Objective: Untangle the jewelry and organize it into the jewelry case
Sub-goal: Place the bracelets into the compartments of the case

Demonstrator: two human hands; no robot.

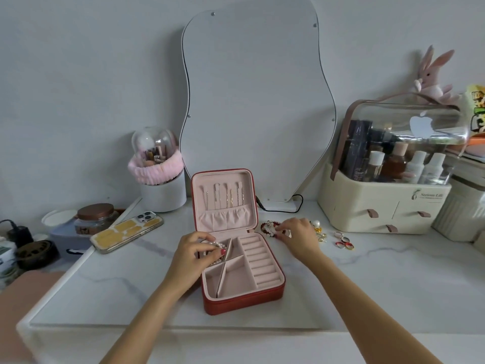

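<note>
A red jewelry case (pixel 244 302) with pink lining lies open in the middle of the table, its lid upright with several hair clips (pixel 224 195) in it. My left hand (pixel 195 254) holds a pearl bracelet (pixel 214 244) over the case's back left compartment. My right hand (pixel 296 236) is just right of the case, fingers curled on a red beaded bracelet (pixel 267 228) on the tabletop. Gold and pearl earrings (pixel 319 229) and red rings (pixel 345 244) lie to the right of that hand.
A phone (pixel 126 232) and a jar (pixel 95 219) lie at the left. A brush holder (pixel 160 177) stands back left, a wavy mirror (pixel 257 101) behind the case with a black cable (pixel 283 208). A cosmetics organizer (pixel 385 195) fills the right.
</note>
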